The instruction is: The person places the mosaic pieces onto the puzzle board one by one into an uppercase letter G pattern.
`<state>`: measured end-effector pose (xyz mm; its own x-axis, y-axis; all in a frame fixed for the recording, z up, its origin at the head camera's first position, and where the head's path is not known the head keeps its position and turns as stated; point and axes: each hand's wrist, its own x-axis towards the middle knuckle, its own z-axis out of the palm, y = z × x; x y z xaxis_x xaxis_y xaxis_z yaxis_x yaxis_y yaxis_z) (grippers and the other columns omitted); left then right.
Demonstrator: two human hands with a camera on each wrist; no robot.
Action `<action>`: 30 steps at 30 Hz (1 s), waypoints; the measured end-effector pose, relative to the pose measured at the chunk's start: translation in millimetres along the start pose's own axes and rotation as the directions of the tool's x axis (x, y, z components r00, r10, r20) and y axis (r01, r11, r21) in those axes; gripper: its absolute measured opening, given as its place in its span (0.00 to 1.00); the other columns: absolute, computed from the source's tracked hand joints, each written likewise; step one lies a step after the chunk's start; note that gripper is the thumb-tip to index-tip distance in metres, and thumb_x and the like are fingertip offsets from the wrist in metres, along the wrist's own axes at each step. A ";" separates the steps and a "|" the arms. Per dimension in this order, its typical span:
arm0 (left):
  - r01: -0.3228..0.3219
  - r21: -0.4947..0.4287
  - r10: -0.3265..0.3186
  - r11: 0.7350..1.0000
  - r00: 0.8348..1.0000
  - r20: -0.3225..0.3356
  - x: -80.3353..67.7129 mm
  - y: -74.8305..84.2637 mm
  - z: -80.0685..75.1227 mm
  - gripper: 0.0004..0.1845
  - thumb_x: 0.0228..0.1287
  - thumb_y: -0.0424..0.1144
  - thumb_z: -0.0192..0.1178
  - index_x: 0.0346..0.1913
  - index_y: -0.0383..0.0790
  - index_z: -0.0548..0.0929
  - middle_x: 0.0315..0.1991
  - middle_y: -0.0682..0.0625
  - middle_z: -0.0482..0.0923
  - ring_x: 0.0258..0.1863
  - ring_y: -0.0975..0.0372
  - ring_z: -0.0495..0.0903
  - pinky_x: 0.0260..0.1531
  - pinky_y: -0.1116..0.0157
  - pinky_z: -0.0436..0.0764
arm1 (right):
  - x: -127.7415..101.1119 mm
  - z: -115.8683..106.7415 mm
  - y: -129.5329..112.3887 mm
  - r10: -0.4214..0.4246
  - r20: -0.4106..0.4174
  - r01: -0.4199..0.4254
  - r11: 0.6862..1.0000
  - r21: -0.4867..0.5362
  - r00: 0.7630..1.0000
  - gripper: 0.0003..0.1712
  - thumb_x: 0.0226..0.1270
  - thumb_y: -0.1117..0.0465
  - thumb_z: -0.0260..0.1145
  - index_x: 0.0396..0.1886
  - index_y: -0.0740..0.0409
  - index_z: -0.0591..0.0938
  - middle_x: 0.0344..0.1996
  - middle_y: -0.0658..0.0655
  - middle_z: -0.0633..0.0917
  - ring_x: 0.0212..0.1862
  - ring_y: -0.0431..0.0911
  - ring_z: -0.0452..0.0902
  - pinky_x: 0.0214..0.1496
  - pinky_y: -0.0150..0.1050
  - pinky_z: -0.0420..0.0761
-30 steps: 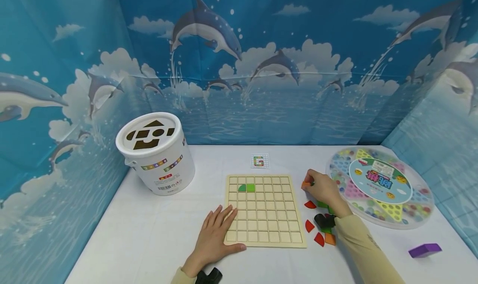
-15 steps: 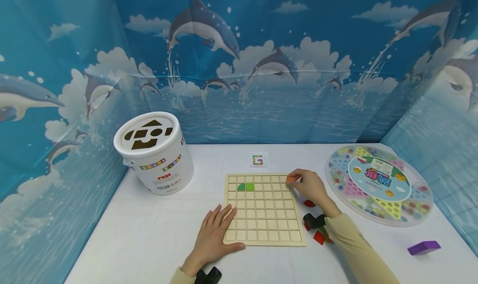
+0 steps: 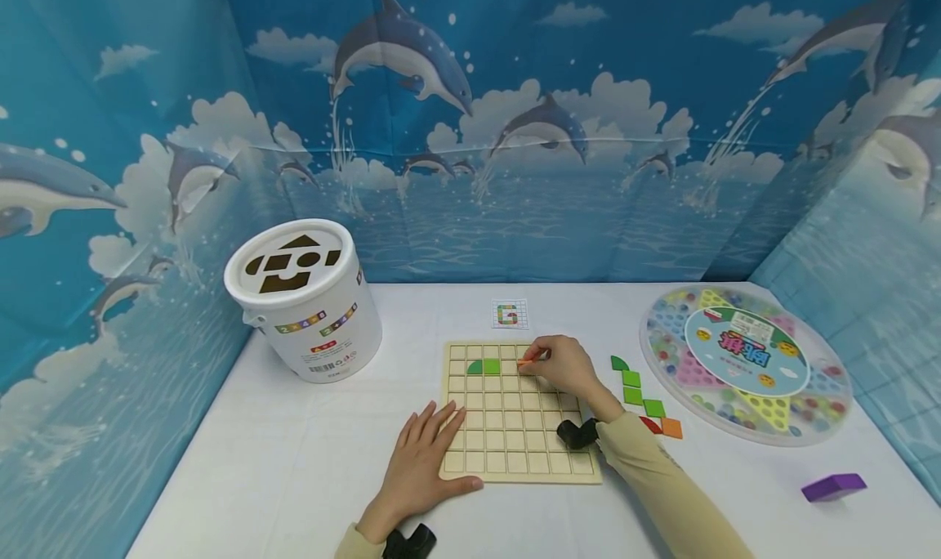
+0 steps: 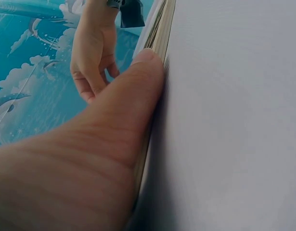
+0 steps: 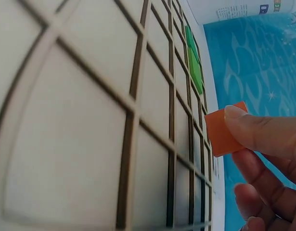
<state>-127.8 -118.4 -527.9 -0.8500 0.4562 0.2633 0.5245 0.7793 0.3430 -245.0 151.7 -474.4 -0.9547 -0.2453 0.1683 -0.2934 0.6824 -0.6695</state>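
My right hand (image 3: pixel 564 366) pinches a small orange square tile (image 5: pixel 224 130), half hidden by fingers (image 5: pixel 263 134); my left hand (image 3: pixel 425 465) lies flat, fingers relaxed, on the gridded wooden board (image 3: pixel 519 428).

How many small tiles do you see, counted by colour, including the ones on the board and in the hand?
Green: 6, two on the board and four beside it
Orange: 2, one in the right hand, one on the table
Red: 1
Total: 9
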 end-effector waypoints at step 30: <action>0.012 0.004 -0.012 1.000 1.000 0.003 0.5 0.7 1.0 0.50 0.51 0.73 0.56 0.72 0.45 0.63 0.70 0.47 0.58 0.70 0.47 0.51 0.65 0.46 0.50 | 11.7 17.5 -8.2 0.023 0.043 -0.017 0.992 -0.126 0.999 0.06 0.60 0.57 0.70 0.34 0.51 0.90 0.33 0.50 0.84 0.33 0.45 0.78 0.28 0.39 0.77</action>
<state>-127.9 -117.2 -528.4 -0.8566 0.4476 0.2567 0.5137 0.7864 0.3430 -252.9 131.2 -479.6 -0.9582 -0.2589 0.1221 -0.2809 0.7679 -0.5757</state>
